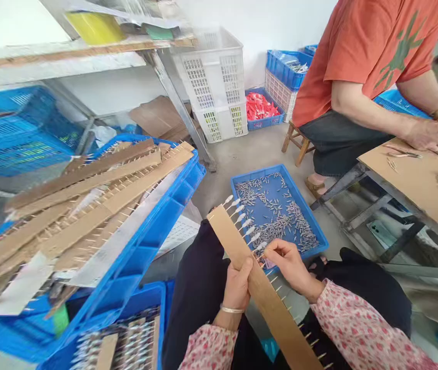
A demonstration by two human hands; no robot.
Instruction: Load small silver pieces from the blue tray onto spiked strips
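A long cardboard strip slants across my lap, with thin sticks poking out along its right edge. My left hand is closed around the strip near its middle, thumb on top. Small pale spindle-shaped pieces sit on the sticks of the far part; the nearer sticks are bare. At the strip's edge, just below the last pale piece, my right hand is pinched at a stick; its fingertips hide what is between them. A blue tray of loose small grey pieces lies on the floor beyond.
At left, a blue crate holds stacked cardboard strips with sticks. Below it stands another blue crate of filled strips. A co-worker sits at right by a low table. White crates stand behind.
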